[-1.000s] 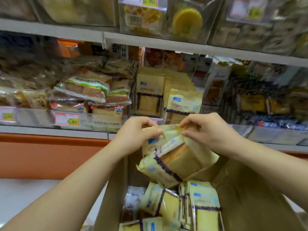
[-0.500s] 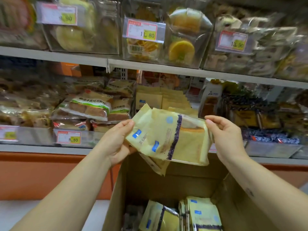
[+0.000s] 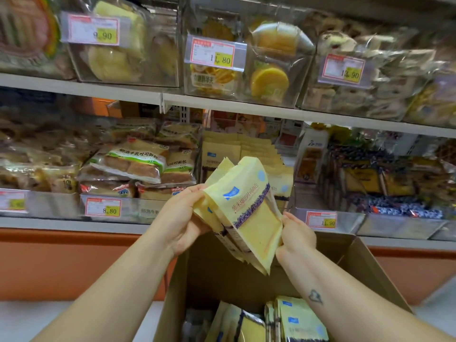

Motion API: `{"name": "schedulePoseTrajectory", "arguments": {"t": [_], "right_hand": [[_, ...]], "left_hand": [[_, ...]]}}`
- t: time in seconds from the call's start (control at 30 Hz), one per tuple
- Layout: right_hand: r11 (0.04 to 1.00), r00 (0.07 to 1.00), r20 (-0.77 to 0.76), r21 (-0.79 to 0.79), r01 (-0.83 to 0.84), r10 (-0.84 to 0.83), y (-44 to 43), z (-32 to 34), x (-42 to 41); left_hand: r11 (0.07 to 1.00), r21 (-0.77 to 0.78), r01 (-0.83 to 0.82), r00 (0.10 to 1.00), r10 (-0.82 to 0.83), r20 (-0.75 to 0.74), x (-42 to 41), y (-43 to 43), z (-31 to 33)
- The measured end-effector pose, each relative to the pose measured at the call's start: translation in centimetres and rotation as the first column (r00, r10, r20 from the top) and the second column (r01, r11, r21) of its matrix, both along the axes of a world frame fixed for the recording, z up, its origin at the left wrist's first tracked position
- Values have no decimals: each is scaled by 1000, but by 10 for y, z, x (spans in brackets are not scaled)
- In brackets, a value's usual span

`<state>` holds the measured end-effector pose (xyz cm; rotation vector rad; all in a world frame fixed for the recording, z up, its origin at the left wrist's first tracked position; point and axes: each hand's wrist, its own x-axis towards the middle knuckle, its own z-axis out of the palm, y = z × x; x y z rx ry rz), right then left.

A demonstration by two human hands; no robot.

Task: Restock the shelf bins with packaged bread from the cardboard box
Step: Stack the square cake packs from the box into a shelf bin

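Note:
I hold a small stack of pale yellow bread packets (image 3: pixel 246 213) with purple bands, tilted upright above the open cardboard box (image 3: pixel 370 262). My left hand (image 3: pixel 182 218) grips the stack's left edge and my right hand (image 3: pixel 297 236) pinches its lower right corner. Straight behind the stack, a clear shelf bin (image 3: pixel 293 193) on the lower shelf holds a row of the same yellow packets (image 3: pixel 222 149) standing on edge. More yellow packets (image 3: pixel 296 319) lie in the bottom of the box.
A bin of green-labelled toast loaves (image 3: pixel 133 161) sits left of the yellow packets, dark-wrapped packets (image 3: pixel 370 178) to the right. The upper shelf (image 3: pixel 222 101) carries clear bins of cakes with price tags. An orange base panel (image 3: pixel 74 262) runs below the shelf.
I lifted the packets out of the box up to the level of the lower shelf. The stack turned from flat to upright, and my right hand shifted down to its lower corner.

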<state>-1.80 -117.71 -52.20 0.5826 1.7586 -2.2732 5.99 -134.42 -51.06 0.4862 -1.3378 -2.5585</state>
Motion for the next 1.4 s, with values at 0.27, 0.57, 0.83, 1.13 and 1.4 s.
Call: {"name": "schedulePoseTrajectory", "arguments": {"t": [0.27, 0.57, 0.83, 1.13, 1.4], "right_hand": [[996, 995, 100, -92, -19, 29, -6, -5, 4], [983, 994, 65, -157, 92, -83, -15, 2, 3], [990, 971, -221, -89, -111, 89, -30, 21, 14], [539, -42, -539, 830, 142, 841, -3, 99, -12], [157, -151, -87, 822, 548, 985, -31, 121, -18]], "left_hand": [[997, -4, 73, 997, -73, 21, 7, 7, 7], [915, -400, 60, 981, -128, -145, 14, 29, 13], [661, -634, -400, 912, 223, -343, 14, 32, 7], [233, -858, -457, 888, 73, -453, 22, -5, 17], [-49, -884, -466, 885, -35, -464, 14, -13, 22]]}}
